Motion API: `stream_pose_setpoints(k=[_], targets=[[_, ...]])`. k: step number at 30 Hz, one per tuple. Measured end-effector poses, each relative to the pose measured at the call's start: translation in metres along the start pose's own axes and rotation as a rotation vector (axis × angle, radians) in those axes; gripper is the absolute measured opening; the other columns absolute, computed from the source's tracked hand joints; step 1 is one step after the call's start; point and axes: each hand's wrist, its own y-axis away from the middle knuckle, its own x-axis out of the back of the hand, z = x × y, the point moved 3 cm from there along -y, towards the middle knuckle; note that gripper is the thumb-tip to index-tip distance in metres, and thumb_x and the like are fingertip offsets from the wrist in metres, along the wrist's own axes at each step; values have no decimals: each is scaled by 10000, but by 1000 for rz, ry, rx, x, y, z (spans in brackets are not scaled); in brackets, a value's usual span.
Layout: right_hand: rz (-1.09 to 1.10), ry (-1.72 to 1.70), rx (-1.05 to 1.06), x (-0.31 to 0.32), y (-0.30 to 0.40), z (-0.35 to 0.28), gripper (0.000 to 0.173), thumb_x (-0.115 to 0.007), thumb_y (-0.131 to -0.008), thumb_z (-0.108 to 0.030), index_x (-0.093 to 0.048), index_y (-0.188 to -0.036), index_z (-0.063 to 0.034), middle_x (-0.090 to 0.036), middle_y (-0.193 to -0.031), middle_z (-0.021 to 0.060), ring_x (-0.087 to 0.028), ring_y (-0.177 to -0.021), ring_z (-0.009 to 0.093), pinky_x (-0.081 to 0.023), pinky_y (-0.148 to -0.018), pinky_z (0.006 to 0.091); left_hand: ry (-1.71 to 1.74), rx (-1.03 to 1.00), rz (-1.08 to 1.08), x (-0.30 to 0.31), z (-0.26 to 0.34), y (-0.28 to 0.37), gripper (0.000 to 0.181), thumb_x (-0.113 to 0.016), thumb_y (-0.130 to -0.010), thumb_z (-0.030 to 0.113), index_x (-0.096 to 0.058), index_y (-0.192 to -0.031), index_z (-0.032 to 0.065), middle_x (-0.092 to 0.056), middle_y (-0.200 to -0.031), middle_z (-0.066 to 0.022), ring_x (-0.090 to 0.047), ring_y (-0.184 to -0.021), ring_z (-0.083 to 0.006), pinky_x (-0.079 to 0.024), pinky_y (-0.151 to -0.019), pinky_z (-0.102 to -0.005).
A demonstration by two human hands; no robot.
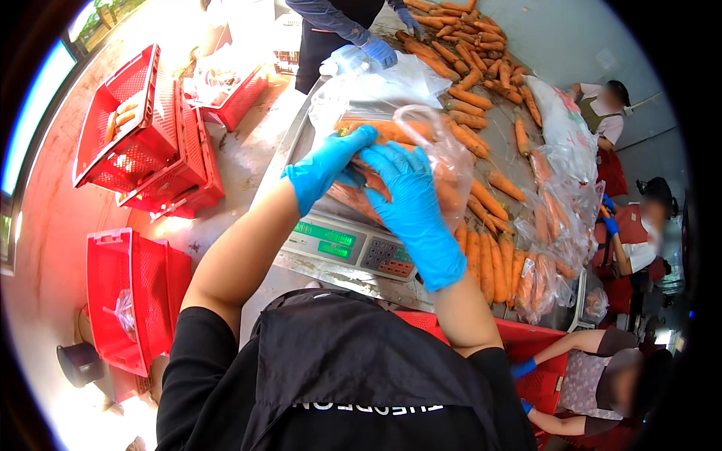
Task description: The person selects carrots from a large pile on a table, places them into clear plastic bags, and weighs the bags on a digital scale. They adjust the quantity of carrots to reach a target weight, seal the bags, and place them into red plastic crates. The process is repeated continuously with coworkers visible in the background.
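Note:
A clear plastic bag of carrots lies on the digital scale, its loop handle standing up on the right. Gloved in blue, my left hand grips the bag's left part, beside the tops of the carrots. My right hand, in a matching glove, has its fingers over the bag's near side and its thumb pointing left. Both hands partly cover the bag. Green displays and a keypad show on the scale's front. Just beyond sits a stack of clear plastic bags.
Loose carrots spread over the metal table, with filled bags along its right. A co-worker's gloved hand rests at the far side. Red crates stand on the left, a black bucket below them. Other people work at right.

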Motion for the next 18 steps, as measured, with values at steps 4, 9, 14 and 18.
stream_pose_setpoints(k=[4, 9, 14, 18], targets=[[69, 119, -59, 7, 30, 44, 385, -692, -753, -74, -621, -1132, -77, -586, -1197, 81, -539, -1125, 296, -399, -995, 424, -133, -2, 120, 36, -19, 0, 558, -525, -884, 545, -612, -985, 3, -646, -735, -137, -627, -628, -193, -515, -588, -288], [240, -60, -151, 51, 83, 26, 264, -697, -749, 13, -657, -1006, -37, -639, -1057, 119, -604, -991, 276, -469, -889, 357, 0, -186, 334, 102, -43, 85, 320, -529, -932, 358, -635, -970, 58, -648, -766, -62, -587, -630, -130, -479, -625, -258], [432, 73, -419, 79, 145, 60, 206, -601, -819, 64, -639, -1009, -6, -646, -1033, 103, -608, -976, 214, -473, -893, 323, 98, -140, 713, 176, -94, 146, 285, -668, -855, 382, -637, -893, 101, -636, -762, -28, -566, -658, -104, -449, -644, -245], [562, -49, -275, 118, 116, 25, 227, -562, -809, 75, -637, -1014, 14, -647, -1008, 148, -619, -944, 237, -491, -854, 351, 84, -264, 788, 179, -64, 157, 303, -675, -854, 366, -645, -935, 76, -638, -812, -22, -571, -731, -102, -453, -700, -241]])
